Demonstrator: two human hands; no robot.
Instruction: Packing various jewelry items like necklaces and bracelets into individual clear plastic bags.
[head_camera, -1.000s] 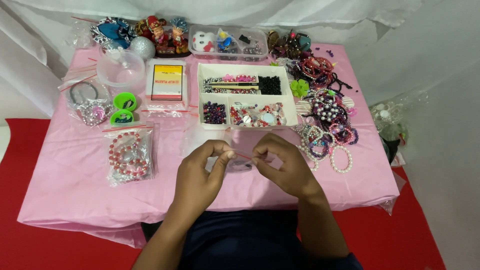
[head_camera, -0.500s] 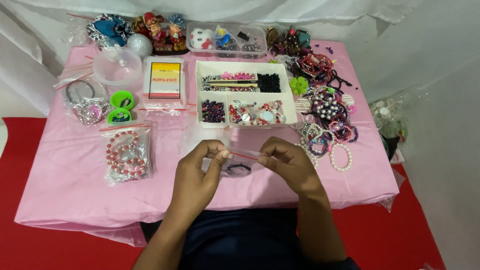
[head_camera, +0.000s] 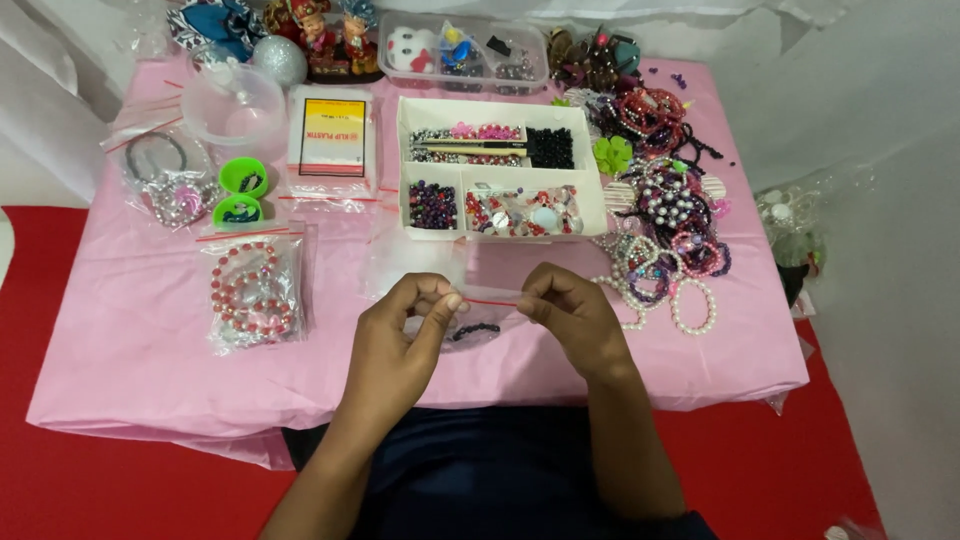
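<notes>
My left hand (head_camera: 400, 330) and right hand (head_camera: 570, 315) each pinch an end of the small clear red-striped zip bag (head_camera: 485, 318). It hangs just above the pink counter (head_camera: 130, 340), a dark beaded bracelet (head_camera: 474, 331) inside.

Before you stands a low table under a pink plastic cloth (head_camera: 150, 340), set on a red floor covering (head_camera: 60, 480). At its far middle you have a white divided tray of beads (head_camera: 500, 178), with a heap of beaded bracelets (head_camera: 660, 230) to its right. On the left lie a clear zip bag of red-and-pink bracelets (head_camera: 255, 290), two green round caps (head_camera: 240, 195), a clear round plastic tub (head_camera: 238, 105) and a flat pack of small plastic bags with a yellow label (head_camera: 332, 150).
</notes>
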